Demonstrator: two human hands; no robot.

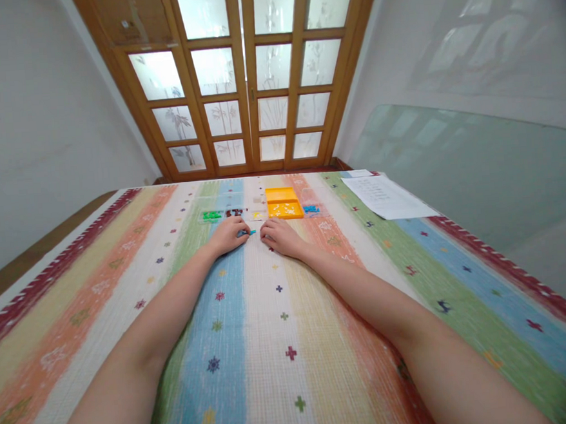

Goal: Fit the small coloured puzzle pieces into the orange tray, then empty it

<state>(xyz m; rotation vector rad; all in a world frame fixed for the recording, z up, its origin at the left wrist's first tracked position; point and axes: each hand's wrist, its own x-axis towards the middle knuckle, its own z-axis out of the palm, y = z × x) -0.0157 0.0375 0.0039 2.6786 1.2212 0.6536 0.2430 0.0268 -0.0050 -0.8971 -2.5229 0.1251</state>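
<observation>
Both hands rest low over the striped tablecloth, a short gap between them. Between the thumb and fingers of my left hand (230, 235) is a small blue piece (252, 232), its tip pointing right. My right hand (281, 236) has its fingers curled together; whether anything is in them is hidden. Just beyond the hands stands an open orange box (283, 194) with white bits inside. Clear containers beside it hold green pieces (212, 215), dark red pieces (235, 213), a few yellow pieces (257, 216) and, on the right, blue pieces (310, 209).
A striped cloth (274, 367) covers the table. Printed white paper (388, 195) lies at the far right, near a pale glass panel (464, 167) along the right wall. Wood-framed glass doors (247, 79) stand behind the table.
</observation>
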